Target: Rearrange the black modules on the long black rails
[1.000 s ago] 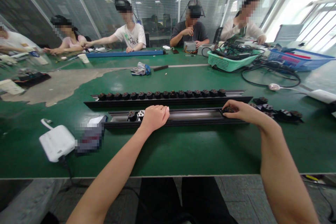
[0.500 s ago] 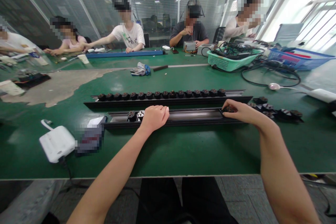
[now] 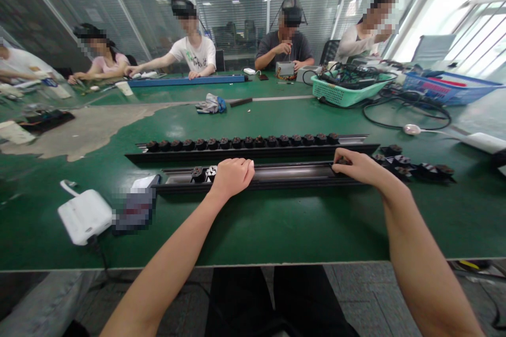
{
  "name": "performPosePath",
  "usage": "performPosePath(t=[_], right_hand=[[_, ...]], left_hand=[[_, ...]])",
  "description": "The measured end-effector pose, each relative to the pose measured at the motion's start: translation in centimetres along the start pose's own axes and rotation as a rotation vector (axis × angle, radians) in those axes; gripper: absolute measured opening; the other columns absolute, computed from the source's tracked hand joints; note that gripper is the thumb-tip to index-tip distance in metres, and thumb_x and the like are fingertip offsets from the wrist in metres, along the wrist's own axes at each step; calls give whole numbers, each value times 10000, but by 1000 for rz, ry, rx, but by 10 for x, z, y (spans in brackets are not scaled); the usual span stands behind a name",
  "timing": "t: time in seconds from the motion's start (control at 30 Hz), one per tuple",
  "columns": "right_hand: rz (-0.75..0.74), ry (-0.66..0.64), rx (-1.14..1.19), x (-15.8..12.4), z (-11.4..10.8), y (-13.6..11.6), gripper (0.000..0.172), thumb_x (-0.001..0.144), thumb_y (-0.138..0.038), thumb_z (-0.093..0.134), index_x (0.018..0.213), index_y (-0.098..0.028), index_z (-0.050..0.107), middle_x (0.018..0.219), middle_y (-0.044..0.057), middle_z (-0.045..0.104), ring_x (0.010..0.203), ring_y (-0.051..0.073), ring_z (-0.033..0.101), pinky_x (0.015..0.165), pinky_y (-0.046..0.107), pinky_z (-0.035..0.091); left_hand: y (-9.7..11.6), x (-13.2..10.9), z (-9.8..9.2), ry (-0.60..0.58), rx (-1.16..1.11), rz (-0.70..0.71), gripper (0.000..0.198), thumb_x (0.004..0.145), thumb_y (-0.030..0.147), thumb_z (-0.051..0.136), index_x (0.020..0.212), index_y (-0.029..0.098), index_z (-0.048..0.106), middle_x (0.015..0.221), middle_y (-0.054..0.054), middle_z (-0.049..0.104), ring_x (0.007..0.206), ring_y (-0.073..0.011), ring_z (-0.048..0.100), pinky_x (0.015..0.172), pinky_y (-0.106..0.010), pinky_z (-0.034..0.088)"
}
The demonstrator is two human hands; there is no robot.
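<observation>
A long black metal channel (image 3: 292,171) lies before me on the green table. My left hand (image 3: 234,175) is closed over its near wall, left of the middle. Just left of those fingers, a black round socket module (image 3: 197,174) and a lighter one (image 3: 211,173) sit inside the channel. At the channel's right part, my right hand (image 3: 358,166) pinches a dark socket module (image 3: 344,160) between thumb and fingers, partly hidden by them. Behind lies a second black channel (image 3: 253,155) with a row of several such modules (image 3: 260,141) along it.
Several loose modules (image 3: 403,160) lie right of the channels. A white adapter (image 3: 85,216) and a blurred dark packet (image 3: 136,208) are at left. Farther back are a glove (image 3: 211,103), a green basket (image 3: 348,92) of cables and a blue basket (image 3: 450,89). Several people sit opposite.
My right wrist and forearm have shifted slightly left, with the fingers still at the right part of the channel. My left hand keeps its place.
</observation>
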State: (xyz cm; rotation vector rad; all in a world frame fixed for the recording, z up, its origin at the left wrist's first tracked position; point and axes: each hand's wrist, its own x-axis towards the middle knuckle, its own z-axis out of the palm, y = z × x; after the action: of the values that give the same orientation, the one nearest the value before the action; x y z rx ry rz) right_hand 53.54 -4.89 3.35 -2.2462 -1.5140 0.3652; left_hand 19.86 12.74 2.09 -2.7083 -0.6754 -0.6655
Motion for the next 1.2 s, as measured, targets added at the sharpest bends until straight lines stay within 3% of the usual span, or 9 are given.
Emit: performPosePath(t=[0.3,0.73,1.2], right_hand=[[-40,33,14,0,-2,2,177,722,-428,620,774,-260,602,644,-28,594,656,177,553,639,291,394],[0,-3,61,-1,-6,7,186,720,-416,637,817,-257,626,658,-22,580,667,179,548,646,296,405],[-56,-25,81,-1,-6,12,201,741,-430,629,838,-255,616,619,-34,531,638,168,512,639,295,386]], left_hand=[[0,0,0,-13,19,2,425,1036,273,339,818,144,680,757,-73,702,714,-207,655,642,-336,399],[0,0,0,0,11,7,432,1037,272,338,790,148,670,739,-65,698,685,-202,648,619,-345,396],[-1,0,1,-8,11,8,420,1034,269,345,812,147,679,758,-74,704,701,-203,653,635,-340,409]])
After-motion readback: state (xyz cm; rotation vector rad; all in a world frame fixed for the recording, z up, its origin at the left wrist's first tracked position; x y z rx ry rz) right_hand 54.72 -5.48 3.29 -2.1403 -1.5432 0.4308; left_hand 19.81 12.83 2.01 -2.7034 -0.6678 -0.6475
